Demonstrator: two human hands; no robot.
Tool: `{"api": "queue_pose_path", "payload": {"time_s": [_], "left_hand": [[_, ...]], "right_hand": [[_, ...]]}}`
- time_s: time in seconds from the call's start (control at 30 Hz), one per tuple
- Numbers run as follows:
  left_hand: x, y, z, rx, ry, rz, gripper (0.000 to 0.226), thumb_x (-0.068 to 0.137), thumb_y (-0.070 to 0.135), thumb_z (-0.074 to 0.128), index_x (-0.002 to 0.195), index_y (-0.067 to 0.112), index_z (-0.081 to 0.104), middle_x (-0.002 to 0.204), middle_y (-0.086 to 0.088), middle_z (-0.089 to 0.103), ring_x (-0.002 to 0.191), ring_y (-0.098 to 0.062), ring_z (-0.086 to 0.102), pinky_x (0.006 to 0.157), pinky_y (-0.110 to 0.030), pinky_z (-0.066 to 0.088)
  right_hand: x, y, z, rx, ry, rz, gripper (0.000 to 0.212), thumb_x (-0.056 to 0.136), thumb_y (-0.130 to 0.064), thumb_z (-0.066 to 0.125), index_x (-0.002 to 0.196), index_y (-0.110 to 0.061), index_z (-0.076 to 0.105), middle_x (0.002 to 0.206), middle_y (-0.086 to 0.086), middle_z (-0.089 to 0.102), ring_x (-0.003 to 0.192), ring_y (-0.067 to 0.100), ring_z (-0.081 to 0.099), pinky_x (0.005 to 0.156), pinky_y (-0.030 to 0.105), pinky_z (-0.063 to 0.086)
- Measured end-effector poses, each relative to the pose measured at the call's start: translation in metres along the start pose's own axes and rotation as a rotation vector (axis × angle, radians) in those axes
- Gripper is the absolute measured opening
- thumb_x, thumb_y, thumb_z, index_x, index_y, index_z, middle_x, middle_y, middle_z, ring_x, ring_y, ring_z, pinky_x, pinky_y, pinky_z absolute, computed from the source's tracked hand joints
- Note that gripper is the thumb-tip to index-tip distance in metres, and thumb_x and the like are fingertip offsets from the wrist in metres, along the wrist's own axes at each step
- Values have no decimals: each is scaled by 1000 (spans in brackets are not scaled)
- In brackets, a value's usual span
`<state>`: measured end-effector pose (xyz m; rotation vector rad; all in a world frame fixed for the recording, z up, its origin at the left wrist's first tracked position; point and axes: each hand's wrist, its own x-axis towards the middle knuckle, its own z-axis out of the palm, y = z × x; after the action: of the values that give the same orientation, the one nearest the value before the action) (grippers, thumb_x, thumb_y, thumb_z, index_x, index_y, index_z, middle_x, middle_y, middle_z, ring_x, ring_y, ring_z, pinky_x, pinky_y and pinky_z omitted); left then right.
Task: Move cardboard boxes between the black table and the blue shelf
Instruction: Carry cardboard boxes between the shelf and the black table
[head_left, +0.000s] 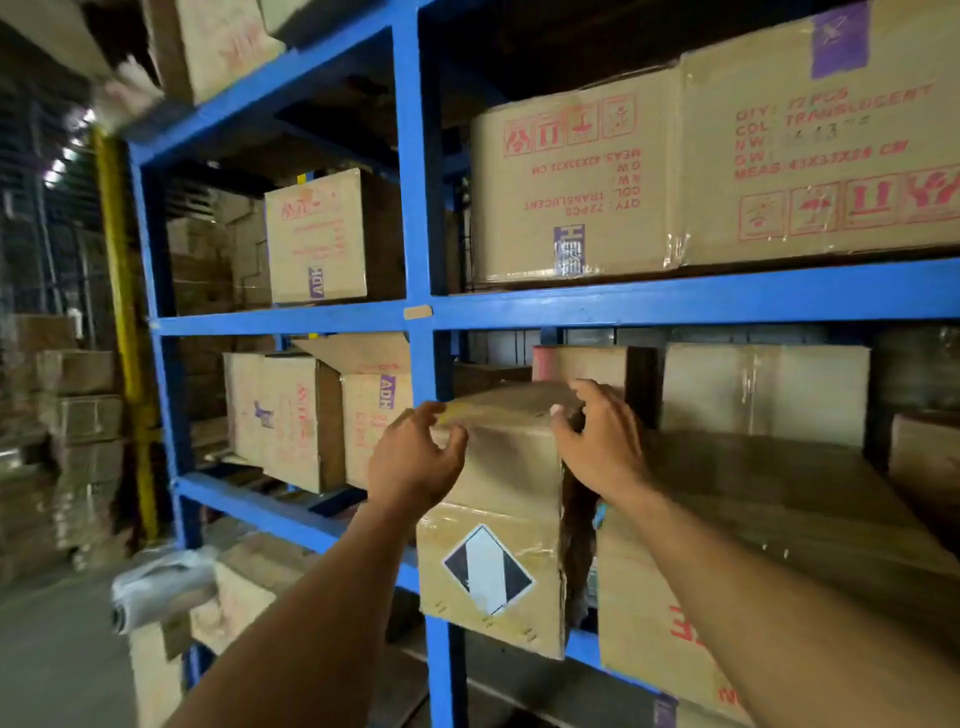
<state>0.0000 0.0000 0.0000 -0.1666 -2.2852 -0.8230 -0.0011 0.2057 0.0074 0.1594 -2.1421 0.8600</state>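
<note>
A narrow cardboard box (498, 525) with a black-and-white diamond label stands on the middle level of the blue shelf (421, 208), its front jutting past the shelf edge. My left hand (415, 462) curls at the box's top left corner, fingers spread and touching the upper edge. My right hand (597, 441) reaches over the top right corner, fingers bent on the top and side. Neither hand has a closed grip on it. The black table is out of view.
A large box (779, 519) with red print sits right beside the narrow one. More cardboard boxes (576, 187) fill the upper level and the left bay (285, 421). Stacked cartons (83, 415) and a yellow post (124, 312) stand at left. A white bundle (161, 587) lies low left.
</note>
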Motion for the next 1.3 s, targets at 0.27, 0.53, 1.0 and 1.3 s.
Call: {"api": "queue_pose_path", "payload": {"time_s": [0.27, 0.53, 1.0, 1.3], "left_hand": [[68, -66, 29, -529, -155, -390, 89, 77, 76, 56, 137, 10, 56, 132, -17, 64, 117, -34, 62, 101, -46, 51], [78, -62, 60, -893, -311, -607, 52, 99, 53, 43, 121, 9, 57, 124, -15, 60, 117, -33, 55, 112, -51, 40], [-57, -24, -26, -870, 1, -715, 53, 89, 46, 67, 126, 11, 55, 119, -11, 61, 112, -30, 57, 100, -43, 45], [-178, -7, -92, -756, 308, -809, 61, 87, 53, 61, 130, 10, 56, 124, -13, 60, 109, -29, 55, 87, -40, 41]], "right_hand": [[40, -1, 63, 250, 62, 594, 62, 93, -41, 56, 144, -9, 42, 146, 14, 45, 134, 33, 42, 111, 44, 35], [44, 6, 65, 383, 19, 723, 55, 91, -38, 58, 136, -8, 49, 129, 13, 59, 113, 31, 56, 88, 29, 40], [-61, -43, -3, 475, -91, 582, 52, 84, -37, 65, 128, -11, 56, 131, 13, 61, 118, 34, 58, 101, 40, 48], [-150, -85, -56, 512, -343, 399, 69, 75, -46, 61, 135, -16, 49, 138, 7, 56, 124, 31, 54, 104, 47, 46]]}}
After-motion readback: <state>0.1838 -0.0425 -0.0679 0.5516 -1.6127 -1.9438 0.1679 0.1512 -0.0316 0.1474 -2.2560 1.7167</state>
